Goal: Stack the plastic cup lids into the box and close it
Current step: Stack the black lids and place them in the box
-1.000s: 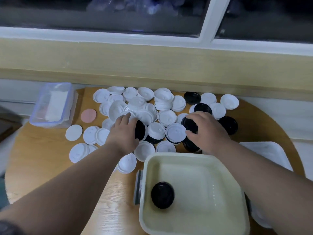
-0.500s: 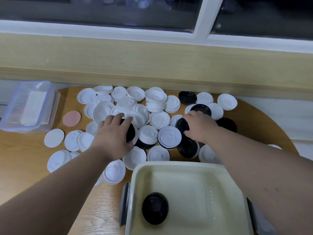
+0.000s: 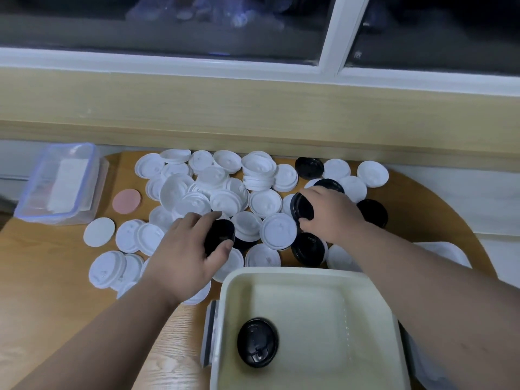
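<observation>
Left hand (image 3: 185,254) grips the left black lid (image 3: 219,239) by its rim, thumb on the near side, fingers on the far side. Right hand (image 3: 332,215) curls round the right black lid (image 3: 302,206), which is tilted on edge. Both sit among white lids (image 3: 225,198) spread over the counter (image 3: 42,277). Cream box (image 3: 281,273) is open, near ctr, w/ one boxed black lid (image 3: 257,342) inside.

Risks:
- Tilted lid slips from the right-hand pinch.
- Lifting drags adjacent lids, poss. off the counter.
- Lids dropped in w/o nesting give a crooked stack, so the box won't close.
</observation>
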